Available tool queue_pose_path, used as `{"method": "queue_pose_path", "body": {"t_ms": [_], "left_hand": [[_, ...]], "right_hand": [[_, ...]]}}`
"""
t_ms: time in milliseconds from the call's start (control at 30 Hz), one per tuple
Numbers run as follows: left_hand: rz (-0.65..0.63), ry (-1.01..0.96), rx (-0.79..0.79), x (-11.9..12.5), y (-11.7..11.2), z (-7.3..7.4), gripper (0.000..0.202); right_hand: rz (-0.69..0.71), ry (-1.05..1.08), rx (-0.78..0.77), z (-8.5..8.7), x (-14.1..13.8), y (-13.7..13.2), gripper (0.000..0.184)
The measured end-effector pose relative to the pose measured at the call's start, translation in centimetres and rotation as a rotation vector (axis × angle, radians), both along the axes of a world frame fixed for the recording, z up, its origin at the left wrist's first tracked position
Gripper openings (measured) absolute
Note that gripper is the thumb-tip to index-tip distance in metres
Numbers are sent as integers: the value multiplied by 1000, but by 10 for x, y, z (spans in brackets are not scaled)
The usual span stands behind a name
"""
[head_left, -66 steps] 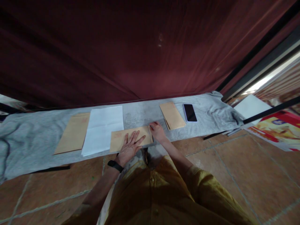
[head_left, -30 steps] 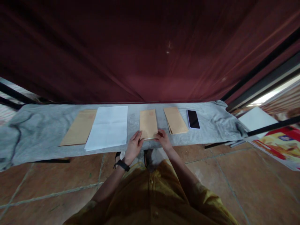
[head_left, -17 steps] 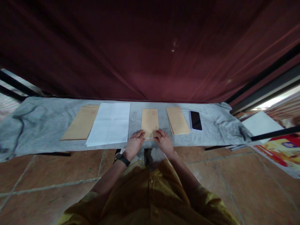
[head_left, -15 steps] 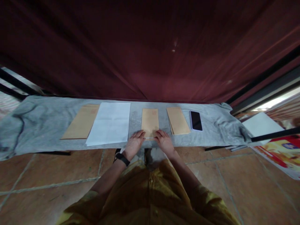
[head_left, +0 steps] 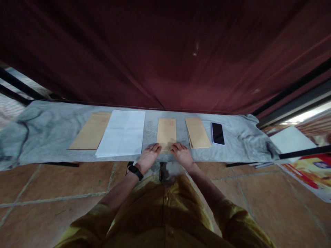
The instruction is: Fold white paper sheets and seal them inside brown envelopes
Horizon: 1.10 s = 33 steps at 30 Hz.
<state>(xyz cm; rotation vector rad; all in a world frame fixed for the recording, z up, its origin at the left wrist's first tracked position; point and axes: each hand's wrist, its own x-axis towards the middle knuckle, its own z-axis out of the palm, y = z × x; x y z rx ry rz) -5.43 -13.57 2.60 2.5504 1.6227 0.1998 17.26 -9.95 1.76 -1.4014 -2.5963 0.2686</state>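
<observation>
A small brown paper envelope (head_left: 167, 130) with red print near its top right corner lies flat on a grey cloth, its short end towards me. My left hand (head_left: 149, 155), with a black band on the wrist, has its fingers closed at the envelope's near left corner. At the near right corner, my right hand (head_left: 183, 155) grips the same edge, fingers bent and pressed together. Both thumbs are mostly hidden. A pale line runs across the near end between the hands.
Left of the envelope lie white paper sheets (head_left: 121, 133) and larger brown envelopes (head_left: 90, 131). To the right are more small envelopes (head_left: 198, 133) and a phone (head_left: 218, 133). The grey cloth (head_left: 243, 137) covers a narrow surface before a dark red curtain (head_left: 160, 69). Black bars (head_left: 297, 89) stand right.
Both hands stay at the envelope's near corners. The pale strip and edge below it at the near end look narrower now. The whole view has shifted slightly.
</observation>
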Motion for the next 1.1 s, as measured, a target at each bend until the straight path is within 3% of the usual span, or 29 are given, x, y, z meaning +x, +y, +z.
{"method": "queue_pose_path", "body": {"t_ms": [400, 667, 1100], "left_hand": [[28, 38, 24, 6, -6, -2, 42], [75, -106, 76, 6, -18, -13, 37], [194, -282, 64, 9, -8, -13, 29]], "right_hand": [[-41, 32, 41, -7, -1, -7, 26], [53, 224, -28, -18, 20, -23, 37], [-148, 345, -41, -25, 4, -17, 22]]}}
